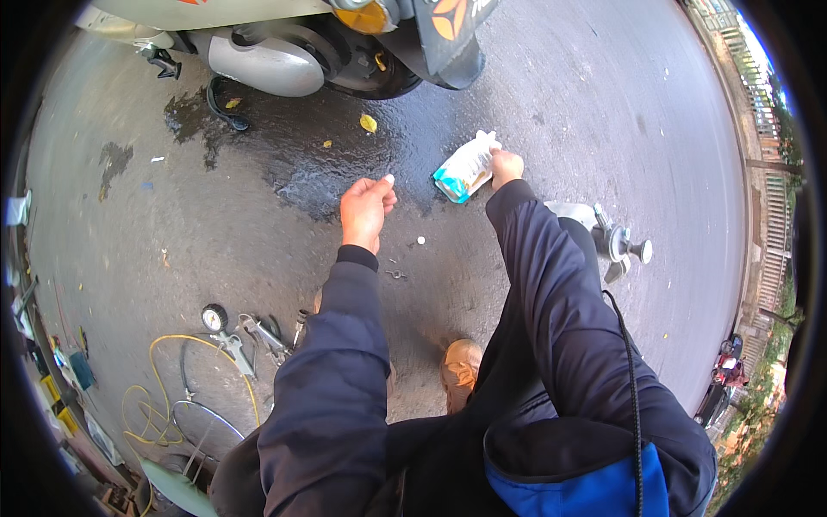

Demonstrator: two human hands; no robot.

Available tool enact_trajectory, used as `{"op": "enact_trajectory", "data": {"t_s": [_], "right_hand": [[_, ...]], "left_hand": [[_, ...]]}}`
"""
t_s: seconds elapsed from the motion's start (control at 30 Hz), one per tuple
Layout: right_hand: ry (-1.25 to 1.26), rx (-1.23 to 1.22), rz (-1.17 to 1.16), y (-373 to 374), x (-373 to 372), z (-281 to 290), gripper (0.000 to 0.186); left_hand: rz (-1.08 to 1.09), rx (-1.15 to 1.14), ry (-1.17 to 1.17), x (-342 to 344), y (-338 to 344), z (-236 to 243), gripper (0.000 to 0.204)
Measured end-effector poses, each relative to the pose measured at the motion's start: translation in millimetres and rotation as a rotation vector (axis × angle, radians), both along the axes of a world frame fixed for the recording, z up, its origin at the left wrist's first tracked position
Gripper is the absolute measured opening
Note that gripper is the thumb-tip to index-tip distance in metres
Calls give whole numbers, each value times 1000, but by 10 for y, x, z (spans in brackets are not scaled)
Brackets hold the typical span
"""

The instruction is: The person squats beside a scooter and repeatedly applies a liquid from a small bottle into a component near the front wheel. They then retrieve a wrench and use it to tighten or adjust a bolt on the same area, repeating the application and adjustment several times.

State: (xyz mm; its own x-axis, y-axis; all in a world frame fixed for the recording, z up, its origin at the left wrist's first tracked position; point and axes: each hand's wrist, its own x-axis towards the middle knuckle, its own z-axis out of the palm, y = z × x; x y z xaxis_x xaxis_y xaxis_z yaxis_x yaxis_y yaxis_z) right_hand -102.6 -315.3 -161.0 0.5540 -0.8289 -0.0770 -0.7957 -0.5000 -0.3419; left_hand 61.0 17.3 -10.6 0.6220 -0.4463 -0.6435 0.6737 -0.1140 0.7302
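My right hand point(506, 169) grips the edge of a white and turquoise pouch point(466, 169), tilted above the wet ground. The pouch has a narrow, pale top end. To its left, my left hand point(365, 212) is closed, thumb against curled fingers. A small white spot shows at its thumb tip; whether it is a held thing or the nail I cannot tell. Below the hands, a small white round piece point(420, 240) lies on the asphalt near some small metal bits point(395, 274).
A parked scooter point(267, 62) stands ahead, with a dark wet patch point(314, 177) beside it. A pressure gauge point(214, 317) and a yellow hose point(164, 338) lie at the lower left. A metal spray gun with a cup point(613, 244) is by my right knee. A fence point(775, 215) runs along the right.
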Motion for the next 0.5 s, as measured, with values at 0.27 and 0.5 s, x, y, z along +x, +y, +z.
{"op": "enact_trajectory", "data": {"t_s": [0.27, 0.5], "right_hand": [[-910, 717, -556, 354, 331, 325, 10], [-893, 764, -207, 1320, 484, 1606, 9]], "left_hand": [[100, -31, 15, 77, 27, -34, 25], [26, -153, -316, 131, -245, 162, 33]]}}
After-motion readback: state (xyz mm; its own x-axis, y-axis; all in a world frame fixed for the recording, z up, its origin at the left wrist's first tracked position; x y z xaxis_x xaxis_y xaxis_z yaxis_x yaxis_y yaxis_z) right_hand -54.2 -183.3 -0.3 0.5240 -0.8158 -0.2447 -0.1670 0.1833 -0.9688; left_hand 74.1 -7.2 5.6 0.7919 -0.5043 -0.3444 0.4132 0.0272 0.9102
